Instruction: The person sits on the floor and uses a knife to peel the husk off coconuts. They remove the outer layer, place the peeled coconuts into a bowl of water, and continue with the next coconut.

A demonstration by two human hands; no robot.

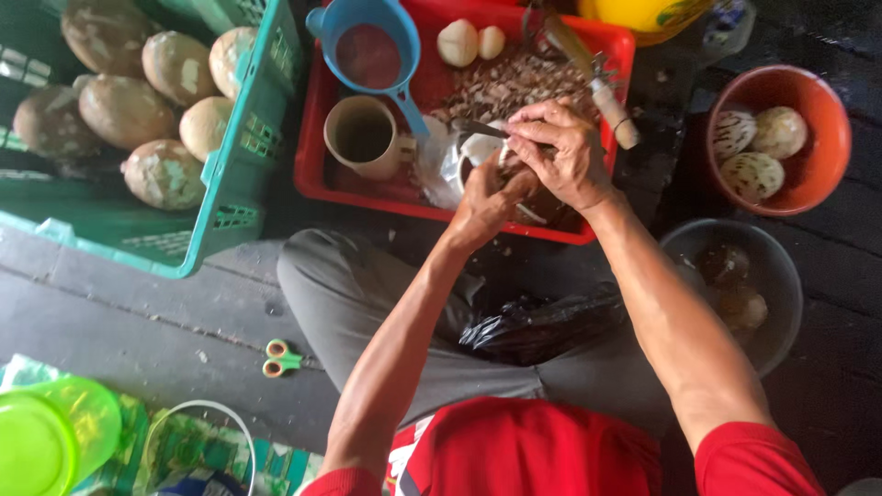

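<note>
Head view: the right hand point(562, 152) grips a knife point(478, 129), blade running leftward, over a brown fruit point(514, 184), probably, cupped in the left hand point(487, 202) just below. Both are above the red tray point(317, 179); a mug point(363, 138) sits left.

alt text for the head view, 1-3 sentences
Seen from above, a seated person's left hand cups a brown round thing while the right hand works a knife at it, over a red tray littered with shavings. A green crate of brown husked fruits sits left; an orange bowl of peeled ones right.
</note>
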